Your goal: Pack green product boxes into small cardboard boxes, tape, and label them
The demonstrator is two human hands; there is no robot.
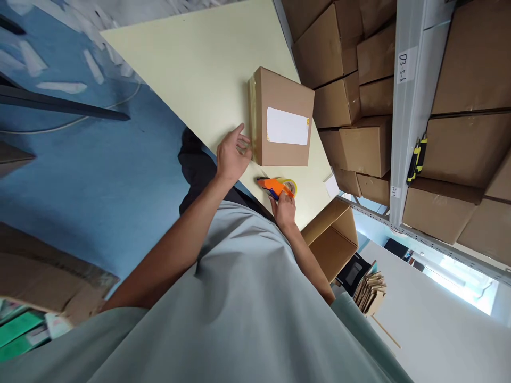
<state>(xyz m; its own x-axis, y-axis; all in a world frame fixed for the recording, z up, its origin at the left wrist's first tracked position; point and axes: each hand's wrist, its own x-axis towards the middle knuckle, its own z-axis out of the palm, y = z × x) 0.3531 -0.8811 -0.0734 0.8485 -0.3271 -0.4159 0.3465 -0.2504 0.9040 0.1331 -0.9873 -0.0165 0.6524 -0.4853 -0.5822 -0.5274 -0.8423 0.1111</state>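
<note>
A brown cardboard box [287,155] stands on the pale yellow table [191,69], with a white label [286,126] on its upper face and clear tape along its left side. My left hand [234,154] is at the box's lower left edge, fingers apart and slightly curled, holding nothing; whether the fingertips touch the box I cannot tell. My right hand [284,210] is wrapped round an orange tape dispenser [271,184] with a yellow roll of tape, just below the box at the table's near edge.
Shelves with many brown cartons [319,50] rise along the right, and yellow-black utility knives [417,159] hang on the shelf beam. An open carton [333,239] stands beside the table at lower right. A small white card [331,186] lies at the table's right corner.
</note>
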